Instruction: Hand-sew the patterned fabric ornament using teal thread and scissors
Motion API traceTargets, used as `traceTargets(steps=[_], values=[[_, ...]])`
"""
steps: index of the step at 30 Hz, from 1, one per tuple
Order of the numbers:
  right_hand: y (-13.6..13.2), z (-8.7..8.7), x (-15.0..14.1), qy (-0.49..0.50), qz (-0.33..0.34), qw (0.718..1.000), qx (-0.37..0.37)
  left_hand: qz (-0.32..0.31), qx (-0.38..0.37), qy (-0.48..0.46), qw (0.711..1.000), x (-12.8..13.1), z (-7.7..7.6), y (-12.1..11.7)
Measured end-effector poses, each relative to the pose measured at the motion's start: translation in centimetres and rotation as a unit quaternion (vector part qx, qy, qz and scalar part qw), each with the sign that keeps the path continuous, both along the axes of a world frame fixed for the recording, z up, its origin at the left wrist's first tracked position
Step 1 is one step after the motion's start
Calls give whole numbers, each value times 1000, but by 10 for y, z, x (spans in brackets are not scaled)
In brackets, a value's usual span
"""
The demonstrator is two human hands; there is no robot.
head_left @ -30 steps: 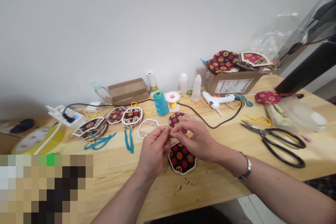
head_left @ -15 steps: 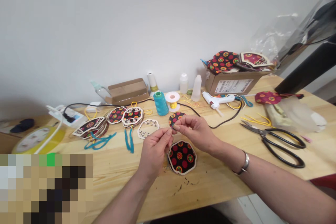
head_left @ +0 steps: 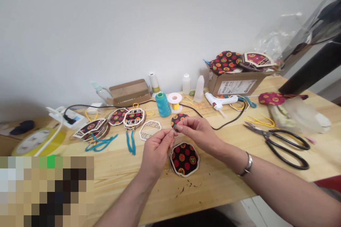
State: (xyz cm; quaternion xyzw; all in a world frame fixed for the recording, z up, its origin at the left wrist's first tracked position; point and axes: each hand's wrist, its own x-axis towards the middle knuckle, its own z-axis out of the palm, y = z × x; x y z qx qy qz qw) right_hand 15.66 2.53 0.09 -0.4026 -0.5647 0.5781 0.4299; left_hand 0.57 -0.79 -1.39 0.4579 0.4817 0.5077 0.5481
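Observation:
Above the front middle of the table, my left hand point(head_left: 159, 149) and my right hand point(head_left: 198, 133) meet with thumbs and fingers pinched. What they pinch is mostly hidden; a speck of teal shows by the fingertips. Just below lies a lobed panel point(head_left: 184, 159) of dark patterned cloth with a pale wooden rim, a bit of teal at its left edge. Behind my right fingers, a round piece of patterned cloth point(head_left: 179, 118) is partly covered. A cut-out wooden frame point(head_left: 150, 131) lies left of it, beyond my left hand.
Black-handled scissors point(head_left: 279, 142) lie right, below a white glue gun point(head_left: 220, 101). Teal thread point(head_left: 163, 105) and a yellow spool point(head_left: 175, 104) stand behind my hands. Finished ornaments point(head_left: 134, 117) with teal cords lie left. A cardboard box point(head_left: 234, 84) holds more pieces.
My hands stay almost in place, still pinched close together, with only slight finger movement. Nothing else on the table has visibly moved.

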Motion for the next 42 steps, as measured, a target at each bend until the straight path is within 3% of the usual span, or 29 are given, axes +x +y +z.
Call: traceTargets(steps=[28, 35, 39, 42], values=[[5, -2, 1, 105, 39, 987, -112, -28, 30, 118, 992, 1, 12, -4], [5, 0, 3, 104, 38, 991, -72, -24, 38, 110, 993, 2, 9, -5], [8, 2, 9, 97, 28, 995, -14, 9, 37, 109, 993, 2, 7, -3], [10, 4, 15, 134, 35, 990, -16, 23, 54, 135, 989, 2, 9, -2]])
